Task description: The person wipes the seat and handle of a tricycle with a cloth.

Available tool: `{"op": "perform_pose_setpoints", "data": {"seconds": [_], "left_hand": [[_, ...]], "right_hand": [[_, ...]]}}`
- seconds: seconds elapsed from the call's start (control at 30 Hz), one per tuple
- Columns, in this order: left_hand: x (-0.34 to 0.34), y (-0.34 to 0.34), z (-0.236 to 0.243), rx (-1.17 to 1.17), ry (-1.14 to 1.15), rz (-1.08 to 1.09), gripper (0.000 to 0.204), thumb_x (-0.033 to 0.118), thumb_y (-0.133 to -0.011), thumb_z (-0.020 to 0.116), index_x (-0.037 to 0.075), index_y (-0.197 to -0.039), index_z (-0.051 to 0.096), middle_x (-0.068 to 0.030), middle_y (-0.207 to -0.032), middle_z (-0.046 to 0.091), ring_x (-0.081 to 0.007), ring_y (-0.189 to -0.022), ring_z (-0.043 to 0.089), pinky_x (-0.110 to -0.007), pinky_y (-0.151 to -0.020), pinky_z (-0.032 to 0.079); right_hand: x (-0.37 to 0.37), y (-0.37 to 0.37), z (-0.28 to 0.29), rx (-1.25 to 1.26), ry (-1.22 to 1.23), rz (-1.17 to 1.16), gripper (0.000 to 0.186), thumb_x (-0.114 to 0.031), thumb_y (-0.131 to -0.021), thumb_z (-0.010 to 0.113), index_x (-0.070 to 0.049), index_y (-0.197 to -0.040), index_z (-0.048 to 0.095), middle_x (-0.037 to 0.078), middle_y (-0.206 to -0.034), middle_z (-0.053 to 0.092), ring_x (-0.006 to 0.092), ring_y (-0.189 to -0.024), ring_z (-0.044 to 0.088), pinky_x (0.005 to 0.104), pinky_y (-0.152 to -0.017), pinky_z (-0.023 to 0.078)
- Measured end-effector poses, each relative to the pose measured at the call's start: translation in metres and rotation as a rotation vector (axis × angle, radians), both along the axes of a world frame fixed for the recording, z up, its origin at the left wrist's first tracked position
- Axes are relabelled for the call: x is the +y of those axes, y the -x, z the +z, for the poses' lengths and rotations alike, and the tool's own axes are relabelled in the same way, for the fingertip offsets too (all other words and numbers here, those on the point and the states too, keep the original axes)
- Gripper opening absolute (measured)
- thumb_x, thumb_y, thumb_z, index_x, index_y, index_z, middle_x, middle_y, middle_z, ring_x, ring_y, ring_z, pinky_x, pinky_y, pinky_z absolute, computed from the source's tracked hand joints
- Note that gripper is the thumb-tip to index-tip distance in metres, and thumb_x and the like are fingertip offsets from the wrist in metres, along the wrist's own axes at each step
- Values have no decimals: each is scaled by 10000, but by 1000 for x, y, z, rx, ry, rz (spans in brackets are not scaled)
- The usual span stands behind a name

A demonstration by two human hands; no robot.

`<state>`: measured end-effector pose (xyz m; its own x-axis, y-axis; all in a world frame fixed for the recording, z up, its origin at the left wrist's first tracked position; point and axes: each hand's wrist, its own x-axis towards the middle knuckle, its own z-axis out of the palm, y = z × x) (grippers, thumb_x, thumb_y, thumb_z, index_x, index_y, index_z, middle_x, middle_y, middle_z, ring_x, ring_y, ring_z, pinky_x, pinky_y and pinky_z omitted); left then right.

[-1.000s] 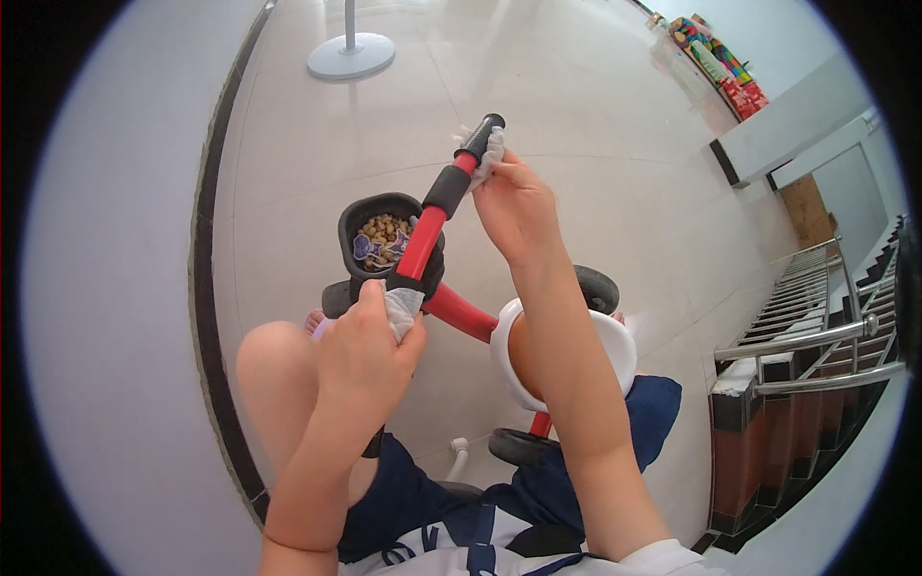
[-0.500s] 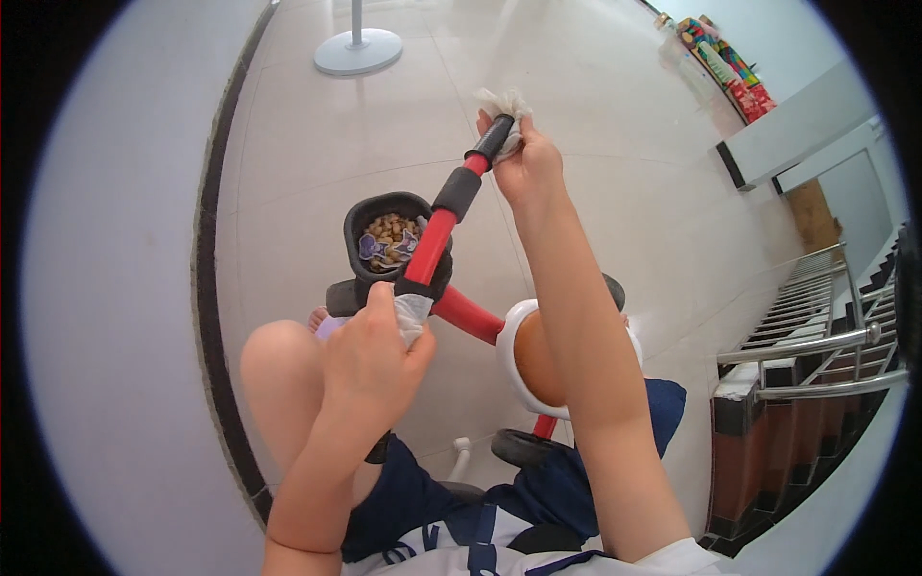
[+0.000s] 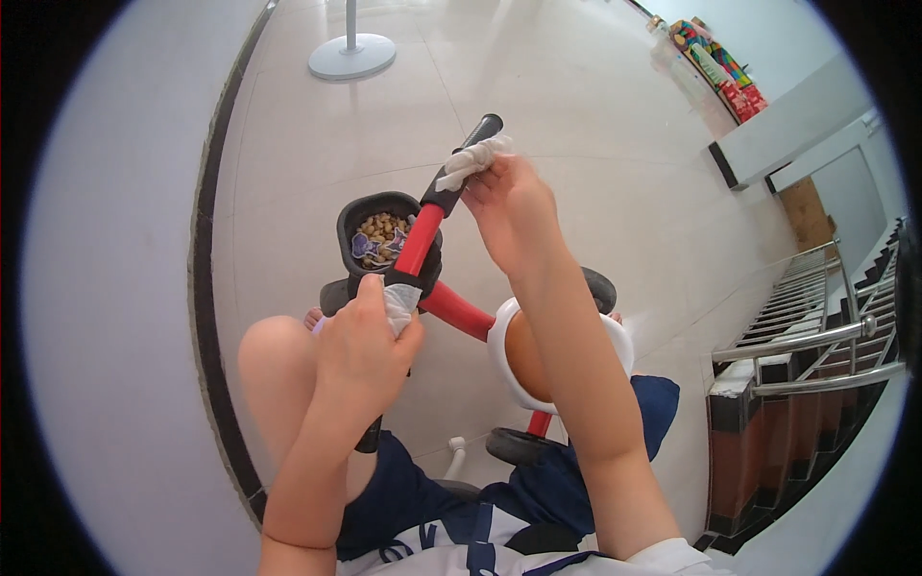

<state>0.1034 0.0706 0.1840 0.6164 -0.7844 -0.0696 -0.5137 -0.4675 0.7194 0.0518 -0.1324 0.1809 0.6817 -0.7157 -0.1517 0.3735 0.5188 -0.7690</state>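
Note:
A child's ride-on trike with a red handlebar (image 3: pixel 420 240) stands between my legs. My left hand (image 3: pixel 360 357) is closed around the near part of the bar, with a crumpled white wipe (image 3: pixel 401 305) showing between the fingers and the bar. My right hand (image 3: pixel 517 206) pinches another white wipe (image 3: pixel 471 163), laid over the black sleeve of the bar's far half. Beyond that wipe the black grip (image 3: pixel 487 127) sticks out uncovered. A black basket (image 3: pixel 347 227) at the trike's front holds small tan pieces and purple-and-white cutouts.
The trike's white-rimmed seat (image 3: pixel 514 379) with a brown pad lies beneath my right forearm. At left runs a white wall (image 3: pixel 115 288) with dark skirting. Metal stair railings (image 3: pixel 797 348) stand at right. A round white stand base (image 3: pixel 351 58) and colourful items (image 3: pixel 715 67) are farther off.
My right hand has drawn the wipe back from the grip's end toward the middle of the bar, leaving that end bare. My left hand keeps its hold, and the view has shifted slightly.

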Motion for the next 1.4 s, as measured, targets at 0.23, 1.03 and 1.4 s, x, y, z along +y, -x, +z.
{"op": "perform_pose_setpoints", "data": {"seconds": [0.23, 1.03, 1.4], "left_hand": [[-2, 0, 0, -21, -8, 6, 287, 208, -827, 635, 1, -969, 496, -207, -727, 651, -381, -706, 658, -463, -638, 495], [2, 2, 1, 64, -6, 6, 302, 172, -819, 629, -31, -997, 494, -218, -735, 651, -395, -727, 654, -463, -635, 489], [-5, 1, -4, 42, 40, -8, 247, 184, -838, 611, -22, -935, 514, -216, -722, 637, -415, -716, 631, -483, -666, 472]], "right_hand": [[1, -15, -7, 334, 277, -87, 237, -213, -999, 406, -73, -1043, 592, 24, -967, 607, 132, -915, 553, 334, -841, 452], [-9, -14, -13, 541, 247, 12, 408, -469, -965, 476, -89, -1075, 575, 86, -1014, 669, 215, -911, 653, 416, -891, 448], [-53, -49, -13, 375, 123, -104, 305, -314, -1008, 463, -62, -1169, 520, 77, -946, 615, 243, -871, 664, 436, -804, 507]]}}
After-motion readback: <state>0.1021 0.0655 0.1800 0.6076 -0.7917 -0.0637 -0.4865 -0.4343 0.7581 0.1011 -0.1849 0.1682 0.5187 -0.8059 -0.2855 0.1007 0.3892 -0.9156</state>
